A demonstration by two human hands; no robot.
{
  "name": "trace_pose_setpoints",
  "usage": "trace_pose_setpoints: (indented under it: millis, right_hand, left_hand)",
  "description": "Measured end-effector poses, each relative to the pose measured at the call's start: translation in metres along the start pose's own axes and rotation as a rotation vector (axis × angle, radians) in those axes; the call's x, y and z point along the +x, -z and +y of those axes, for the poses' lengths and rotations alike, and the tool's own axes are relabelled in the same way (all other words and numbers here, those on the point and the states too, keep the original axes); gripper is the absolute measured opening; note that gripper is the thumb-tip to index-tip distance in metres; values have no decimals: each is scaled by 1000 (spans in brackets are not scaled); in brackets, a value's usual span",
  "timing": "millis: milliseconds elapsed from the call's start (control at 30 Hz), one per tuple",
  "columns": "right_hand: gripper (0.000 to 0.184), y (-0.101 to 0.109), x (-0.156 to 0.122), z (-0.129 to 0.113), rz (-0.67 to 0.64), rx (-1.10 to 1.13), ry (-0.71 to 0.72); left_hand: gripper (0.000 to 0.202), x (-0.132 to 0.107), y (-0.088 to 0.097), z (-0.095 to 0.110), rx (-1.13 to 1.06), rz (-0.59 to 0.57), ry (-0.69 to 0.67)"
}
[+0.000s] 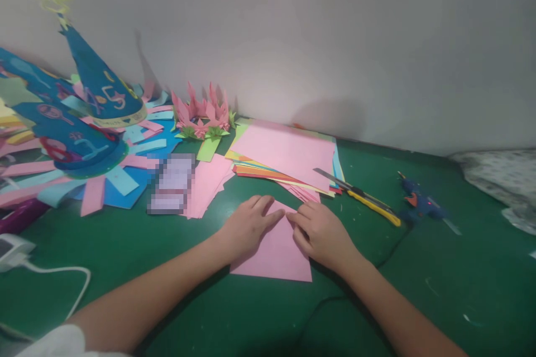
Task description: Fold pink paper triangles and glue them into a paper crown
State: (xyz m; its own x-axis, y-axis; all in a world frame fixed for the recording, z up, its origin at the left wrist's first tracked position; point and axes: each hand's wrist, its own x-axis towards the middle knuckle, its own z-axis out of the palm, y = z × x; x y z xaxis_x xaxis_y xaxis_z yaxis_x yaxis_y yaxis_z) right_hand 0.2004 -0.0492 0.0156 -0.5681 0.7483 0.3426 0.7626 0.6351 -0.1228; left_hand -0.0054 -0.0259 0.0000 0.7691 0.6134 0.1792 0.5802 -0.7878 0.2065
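Note:
A pink sheet of paper (274,259) lies on the green tabletop in front of me, its upper part narrowed between my hands. My left hand (249,228) holds down its upper left side, the thumb stretched toward the top middle and the other fingers bent over the edge. From the upper right, my right hand (324,234) grips the same sheet with curled fingers, its fingertips close to my left thumb. The hands partly cover the paper's top, so any fold under them is hidden.
Behind the sheet lie stacked coloured papers (288,148), with a yellow utility knife (372,206) resting at their right corner. Farther right is a blue glue gun (422,201). To the left are a blurred-out phone (171,184), a pink paper crown (203,114) and blue cone hats (98,75).

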Motion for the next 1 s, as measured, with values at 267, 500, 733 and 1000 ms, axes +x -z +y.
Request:
trace_pose_setpoints:
  millis: [267, 500, 733, 1000]
  right_hand:
    - [31, -8, -1, 5, -26, -27, -32]
    - [34, -16, 5, 5, -85, -89, -18]
    - [43, -23, 4, 5, -181, -173, -38]
    - [41, -21, 7, 0, -165, -156, -87]
  left_hand:
    - [52, 1, -1, -1, -13, -1, 6]
    - [51, -1, -3, 0, -61, 29, 21]
    - [47, 0, 0, 1, -6, -1, 37]
    - [46, 0, 1, 1, 6, -14, 25]
